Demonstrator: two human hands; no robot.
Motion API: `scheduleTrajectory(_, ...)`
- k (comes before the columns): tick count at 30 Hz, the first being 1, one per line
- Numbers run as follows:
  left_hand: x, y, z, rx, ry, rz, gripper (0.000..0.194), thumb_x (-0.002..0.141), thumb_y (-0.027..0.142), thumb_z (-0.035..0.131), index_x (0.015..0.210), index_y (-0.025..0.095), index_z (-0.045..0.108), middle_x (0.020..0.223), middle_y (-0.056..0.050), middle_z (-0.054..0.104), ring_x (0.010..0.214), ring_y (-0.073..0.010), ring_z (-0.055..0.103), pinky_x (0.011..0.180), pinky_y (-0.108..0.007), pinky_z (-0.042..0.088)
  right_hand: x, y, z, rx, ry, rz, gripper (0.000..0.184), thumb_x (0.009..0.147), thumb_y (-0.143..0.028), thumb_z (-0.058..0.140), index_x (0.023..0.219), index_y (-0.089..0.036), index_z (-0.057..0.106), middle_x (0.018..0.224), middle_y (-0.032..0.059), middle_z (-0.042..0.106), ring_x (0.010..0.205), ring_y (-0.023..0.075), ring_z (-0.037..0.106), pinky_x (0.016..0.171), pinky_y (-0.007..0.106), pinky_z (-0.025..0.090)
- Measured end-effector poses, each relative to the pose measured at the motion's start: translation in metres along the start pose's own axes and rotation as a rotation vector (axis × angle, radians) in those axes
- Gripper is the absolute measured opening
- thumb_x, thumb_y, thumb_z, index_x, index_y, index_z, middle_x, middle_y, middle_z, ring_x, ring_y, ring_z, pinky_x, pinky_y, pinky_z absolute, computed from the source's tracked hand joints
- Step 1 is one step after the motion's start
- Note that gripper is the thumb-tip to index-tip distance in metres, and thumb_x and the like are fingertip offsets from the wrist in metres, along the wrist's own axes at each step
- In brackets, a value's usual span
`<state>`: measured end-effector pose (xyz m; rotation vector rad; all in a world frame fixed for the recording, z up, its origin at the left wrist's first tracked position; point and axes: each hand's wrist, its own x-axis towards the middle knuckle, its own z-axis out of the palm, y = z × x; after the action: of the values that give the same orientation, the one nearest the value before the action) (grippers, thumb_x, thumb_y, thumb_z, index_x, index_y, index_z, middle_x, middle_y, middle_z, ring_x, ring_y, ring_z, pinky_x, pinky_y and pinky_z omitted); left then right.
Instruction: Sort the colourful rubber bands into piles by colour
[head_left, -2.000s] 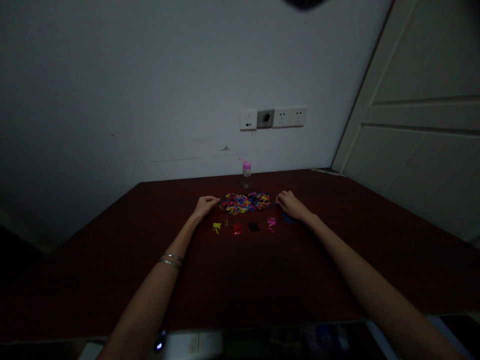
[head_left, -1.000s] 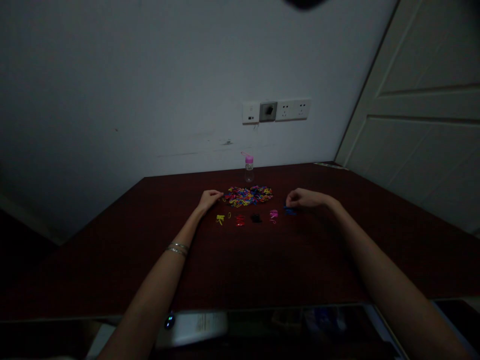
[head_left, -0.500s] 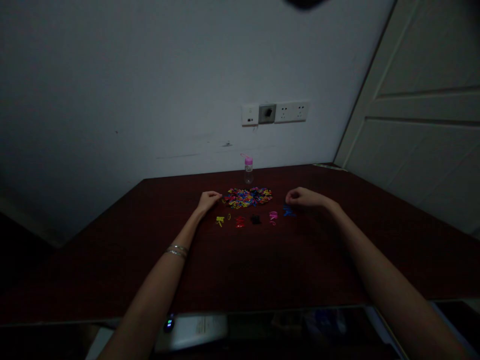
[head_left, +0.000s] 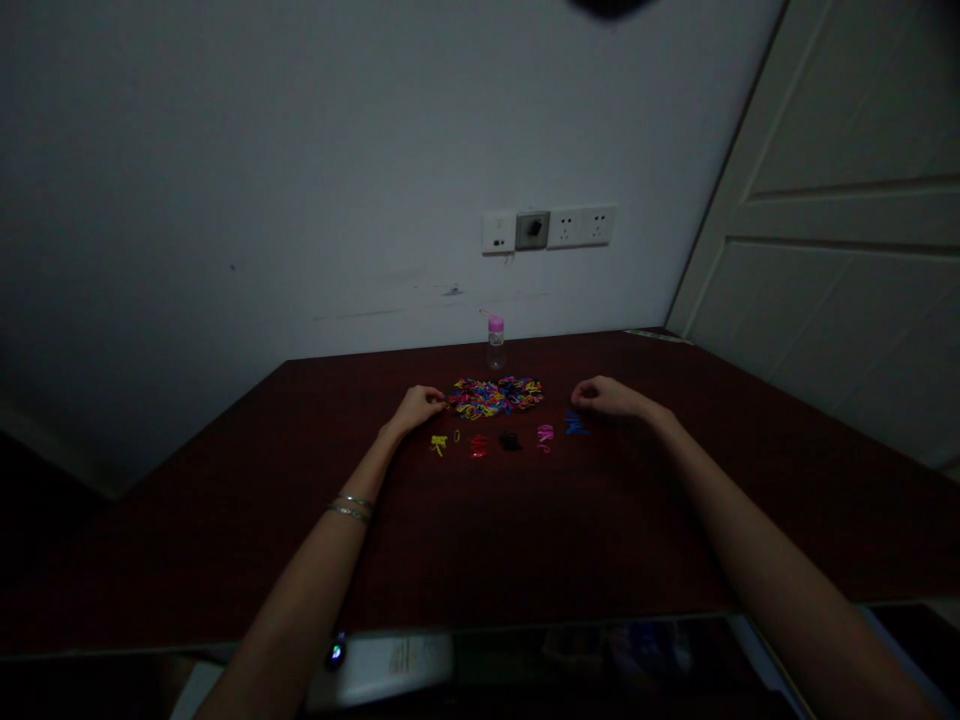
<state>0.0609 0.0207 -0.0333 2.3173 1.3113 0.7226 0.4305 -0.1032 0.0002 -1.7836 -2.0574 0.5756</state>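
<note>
A heap of small rubber bands [head_left: 491,397] in many colours lies on the dark red table. My left hand [head_left: 420,407] is at the heap's left edge, thumb and finger pinched together; a bit of yellow shows by the fingertips, too small to make out. My right hand [head_left: 606,397] is closed just above a small group of blue rubber bands [head_left: 576,424]; what its fingers hold, if anything, is hidden. In a row nearer me lie yellow bands [head_left: 439,444], a single yellow band [head_left: 457,436], red bands [head_left: 478,446], black bands [head_left: 510,441] and pink bands [head_left: 545,436].
Behind the heap stands a clear bottle [head_left: 496,345] with a pink lid. Wall sockets [head_left: 581,227] are on the wall beyond the table [head_left: 480,540]. A white panelled door [head_left: 840,270] is at the right. Below the front edge, a white object [head_left: 382,668] lies in shadow.
My left hand has shifted slightly right, against the heap's edge, with its fingers more curled. My right hand stays almost where it was. The view has tilted a little.
</note>
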Motion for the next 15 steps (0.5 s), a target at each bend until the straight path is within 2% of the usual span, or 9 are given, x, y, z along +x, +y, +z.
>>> scheduleTrajectory(5, 0.001, -0.005, 0.0, 0.126, -0.017, 0.082, 0.028, 0.069, 0.023, 0.054, 0.09, 0.014, 0.069, 0.083, -0.006, 0.065, 0.073, -0.0155, 0.056, 0.067, -0.024, 0.04, 0.003, 0.003, 0.002, -0.017, -0.004, -0.001, 0.025, 0.072, -0.029, 0.048, 0.082, -0.012, 0.063, 0.079, 0.0074, 0.066, 0.069, 0.0161, 0.058, 0.063, 0.026, 0.044)
scheduleTrajectory(15, 0.003, -0.01, 0.002, 0.11, -0.016, 0.087, 0.019, 0.068, 0.02, 0.053, 0.077, 0.014, 0.069, 0.072, -0.003, 0.063, 0.066, -0.0134, 0.054, 0.061, -0.023, 0.039, 0.009, 0.013, 0.006, -0.039, 0.003, -0.016, 0.024, 0.072, -0.028, 0.048, 0.082, -0.013, 0.064, 0.08, 0.0068, 0.066, 0.069, 0.0162, 0.059, 0.064, 0.025, 0.044)
